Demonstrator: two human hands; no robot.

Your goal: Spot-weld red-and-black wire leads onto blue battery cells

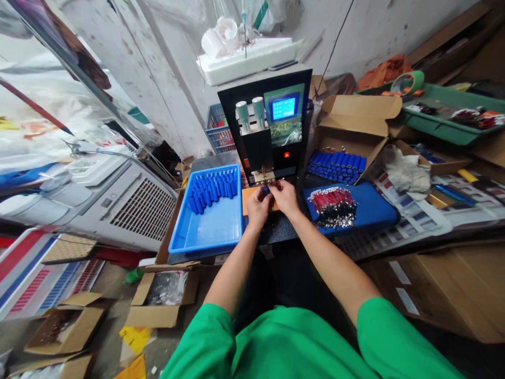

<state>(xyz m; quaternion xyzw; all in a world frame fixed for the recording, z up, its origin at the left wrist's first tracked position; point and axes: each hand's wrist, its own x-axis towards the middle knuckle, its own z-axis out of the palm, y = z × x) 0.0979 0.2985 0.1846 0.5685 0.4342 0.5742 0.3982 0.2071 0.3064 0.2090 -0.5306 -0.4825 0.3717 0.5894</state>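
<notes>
My left hand (258, 206) is closed around a blue cylindrical battery cell (265, 189), mostly hidden by the fingers. Beside it, my right hand (284, 197) has its fingertips pinched together; whatever they hold is too small and covered to make out. Both hands meet right under the electrode tips (264, 172) of a black spot welder (256, 147) with a lit blue screen. An orange plate (249, 199) lies beneath the left hand. To the left, a blue tray (205, 234) carries several blue cells (213, 189). Red and black wire leads (333, 205) are piled at the right.
The leads rest on a blue pad (374, 205). Behind it, an open cardboard box (355, 137) contains more blue cells. A green tray (442, 129) with tape stands at the far right. White foam (248, 60) sits atop the welder. An air cooler (126, 205) stands left.
</notes>
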